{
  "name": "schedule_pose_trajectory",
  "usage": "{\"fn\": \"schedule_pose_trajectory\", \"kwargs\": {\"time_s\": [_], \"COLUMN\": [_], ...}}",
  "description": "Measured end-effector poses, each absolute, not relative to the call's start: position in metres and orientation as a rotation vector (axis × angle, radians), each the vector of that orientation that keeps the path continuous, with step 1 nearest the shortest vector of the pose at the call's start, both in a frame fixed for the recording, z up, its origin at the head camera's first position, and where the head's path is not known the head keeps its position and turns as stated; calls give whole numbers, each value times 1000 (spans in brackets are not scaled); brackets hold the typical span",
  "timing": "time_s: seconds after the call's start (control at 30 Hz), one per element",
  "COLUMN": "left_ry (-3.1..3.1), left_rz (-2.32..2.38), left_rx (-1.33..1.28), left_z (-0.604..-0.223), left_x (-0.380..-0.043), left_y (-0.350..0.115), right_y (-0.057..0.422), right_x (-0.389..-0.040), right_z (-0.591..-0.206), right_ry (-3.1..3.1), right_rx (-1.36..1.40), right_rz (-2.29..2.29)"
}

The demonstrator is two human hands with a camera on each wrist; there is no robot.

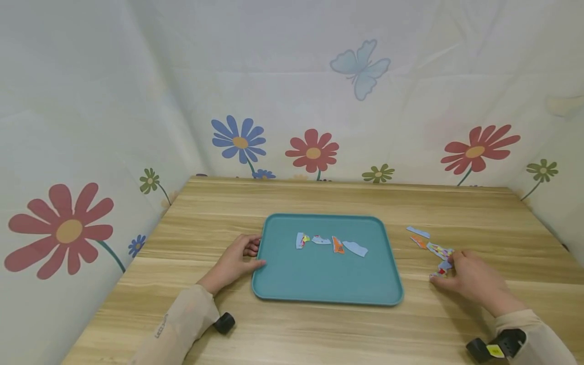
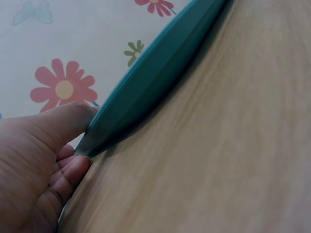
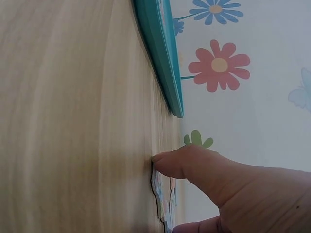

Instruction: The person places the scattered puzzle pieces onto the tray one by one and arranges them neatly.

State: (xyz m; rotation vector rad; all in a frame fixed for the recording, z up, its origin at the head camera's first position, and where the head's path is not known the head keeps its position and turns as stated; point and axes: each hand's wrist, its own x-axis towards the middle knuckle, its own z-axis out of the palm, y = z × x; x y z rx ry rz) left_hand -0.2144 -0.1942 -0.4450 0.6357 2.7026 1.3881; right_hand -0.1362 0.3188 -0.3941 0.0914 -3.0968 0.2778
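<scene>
My left hand [image 1: 234, 261] grips the left edge of a teal tray [image 1: 319, 284], its thumb over the rim and the other fingers curled against the side. In the left wrist view the raised tray wall [image 2: 146, 82] runs away from that hand. Right of the tray, my right hand [image 1: 474, 279] pinches a blue puzzle piece with red and yellow bits [image 1: 441, 272] between thumb and fingers, close to the wood. The fingers partly hide it. A multicoloured puzzle piece [image 1: 438, 250] lies at the fingertips. In the right wrist view, thin pieces [image 3: 165, 194] show beside the thumb.
On the tray lie a blue-and-yellow piece [image 1: 301, 240], a pale piece [image 1: 321, 240], an orange piece [image 1: 338, 245] and a light blue piece [image 1: 356, 248]. Farther back on the wooden table [image 1: 319, 334] are a blue strip [image 1: 417, 232] and an orange strip [image 1: 417, 242]. A flowered curtain stands behind.
</scene>
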Motion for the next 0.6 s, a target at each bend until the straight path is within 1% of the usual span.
{"fn": "schedule_pose_trajectory", "kwargs": {"time_s": [0.6], "left_ry": [2685], "left_rz": [1392], "left_rx": [613], "left_z": [-441], "left_x": [-213], "left_y": [-193], "right_y": [320], "right_x": [-137], "right_z": [-395], "right_ry": [-3090], "right_rx": [113], "right_rz": [266]}}
